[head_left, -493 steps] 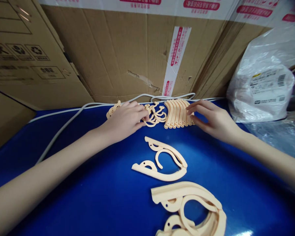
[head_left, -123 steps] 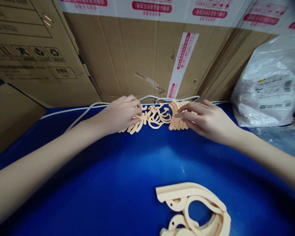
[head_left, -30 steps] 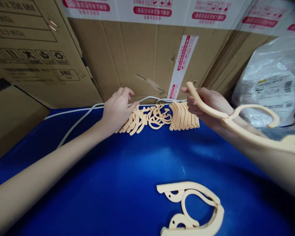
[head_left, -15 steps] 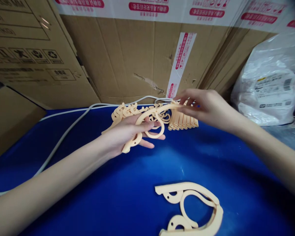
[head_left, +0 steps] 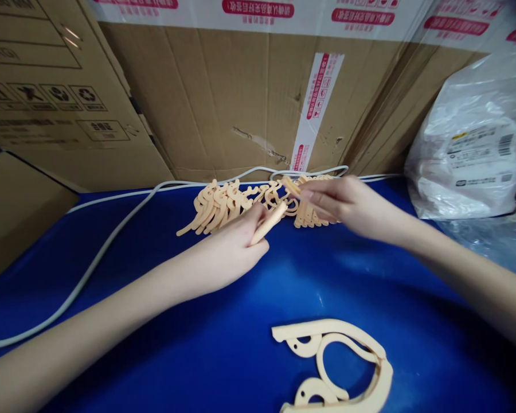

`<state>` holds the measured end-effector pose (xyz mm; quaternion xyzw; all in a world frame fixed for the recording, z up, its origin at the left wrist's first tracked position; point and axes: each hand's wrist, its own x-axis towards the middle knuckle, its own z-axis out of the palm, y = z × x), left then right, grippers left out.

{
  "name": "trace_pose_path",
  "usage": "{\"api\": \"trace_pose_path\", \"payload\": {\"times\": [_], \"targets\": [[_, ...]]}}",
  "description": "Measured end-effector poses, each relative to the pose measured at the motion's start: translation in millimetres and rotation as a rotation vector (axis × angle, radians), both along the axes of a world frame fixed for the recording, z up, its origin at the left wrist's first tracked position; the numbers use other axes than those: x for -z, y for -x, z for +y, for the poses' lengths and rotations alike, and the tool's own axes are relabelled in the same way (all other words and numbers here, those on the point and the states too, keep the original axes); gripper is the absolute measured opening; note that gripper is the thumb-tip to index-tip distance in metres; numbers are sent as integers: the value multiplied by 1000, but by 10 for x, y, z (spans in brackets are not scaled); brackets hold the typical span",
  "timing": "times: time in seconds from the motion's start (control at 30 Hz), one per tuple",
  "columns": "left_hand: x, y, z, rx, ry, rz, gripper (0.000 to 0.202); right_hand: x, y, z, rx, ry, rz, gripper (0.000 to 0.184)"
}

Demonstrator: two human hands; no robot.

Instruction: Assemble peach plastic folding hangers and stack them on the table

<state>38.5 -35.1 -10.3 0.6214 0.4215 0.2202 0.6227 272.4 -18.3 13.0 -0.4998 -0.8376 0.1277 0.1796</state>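
Observation:
My left hand (head_left: 230,249), in the middle of the view, is closed around a beige plastic hanger arm (head_left: 270,222) turned edge-on. To its right, my right hand (head_left: 344,201) pinches a second beige hanger piece (head_left: 291,187) by one end; most of that piece is hidden by the fingers. The two held pieces are a small gap apart. Behind the hands lies a row of curved hanger arms (head_left: 212,206), with loose hooks (head_left: 273,192) beside it and a straighter stack of arms (head_left: 307,218) partly under my right hand. Nearer me lies a folded beige hanger (head_left: 382,373).
A blue tabletop (head_left: 176,350) spreads beneath everything. Cardboard boxes (head_left: 219,103) wall off the back and left. A white cable (head_left: 98,261) runs along the left and rear. A plastic-wrapped package (head_left: 468,155) stands at the right rear.
My left hand has turned over and its fingers have closed, so the piece in it is now edge-on. My right hand has shifted slightly, now pinching a separate piece. The folded hanger stays put.

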Motion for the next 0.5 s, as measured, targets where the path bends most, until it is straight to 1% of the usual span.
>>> {"api": "trace_pose_path", "payload": {"times": [0.03, 0.07, 0.13, 0.17, 0.2, 0.23, 0.33, 0.43, 0.5], "targets": [[18, -3, 15, -17, -52, 60, 20, -10, -58, 62, 36, 71, 86, 37], [26, -12, 33, -34, -65, 100, 19, -10, -124, 132, 133, 85, 141, 36], [9, -50, 77, -63, -43, 147, 13, 18, -253, 271, 351, 130, 168, 31], [-14, -81, 102, -73, -37, 143, 13, 42, -306, 329, 394, 133, 159, 25], [-43, -117, 129, -77, -34, 122, 14, 69, -344, 373, 419, 141, 147, 19], [-74, -159, 156, -92, -32, 80, 18, 97, -367, 402, 437, 150, 127, 19], [-137, -304, 229, -110, -30, 13, 36, 155, -351, 418, 472, 125, -36, 34], [-133, -443, 290, -95, -31, 28, 46, 156, -290, 410, 500, 40, -262, 38], [-108, -515, 330, -81, -35, 42, 49, 135, -271, 426, 502, 36, -335, 40]]}}
